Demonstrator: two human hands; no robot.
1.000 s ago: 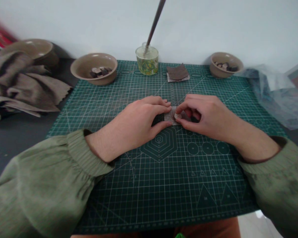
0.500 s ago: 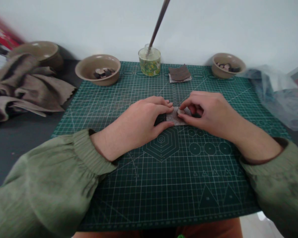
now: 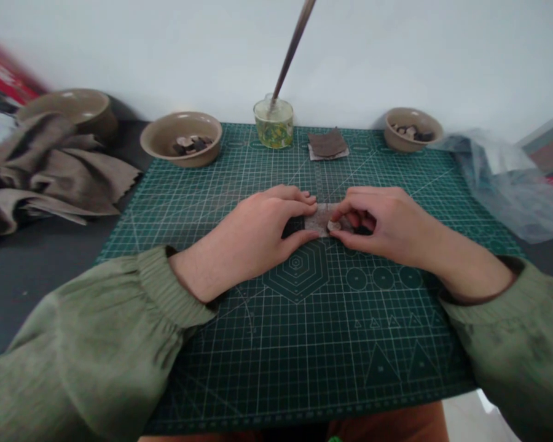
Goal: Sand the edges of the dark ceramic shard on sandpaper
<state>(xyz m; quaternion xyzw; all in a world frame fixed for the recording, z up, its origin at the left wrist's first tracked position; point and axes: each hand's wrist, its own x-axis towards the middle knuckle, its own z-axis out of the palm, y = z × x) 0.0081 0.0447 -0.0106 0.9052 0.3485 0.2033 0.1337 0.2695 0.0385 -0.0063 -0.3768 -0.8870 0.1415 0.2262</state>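
Flat on the green cutting mat lies a small grey-brown patch of cloth. My left hand rests at its left edge, fingertips on the far corner and thumb at the near one, fingers stretched out and apart from the thumb. Thumb and forefinger of my right hand pinch a small pale pebble-like piece against the cloth. The patch's right part is hidden under that hand.
Beyond my hands stand a bowl of dark and pale pieces, a glass jar with a stick, stacked cloth squares and a smaller bowl. Crumpled cloth and another bowl are left; clear plastic is right.
The view has tilted and shifted slightly, so objects sit a little lower. The pale piece shows a bit more between my right fingers; both hands stay at the cloth.
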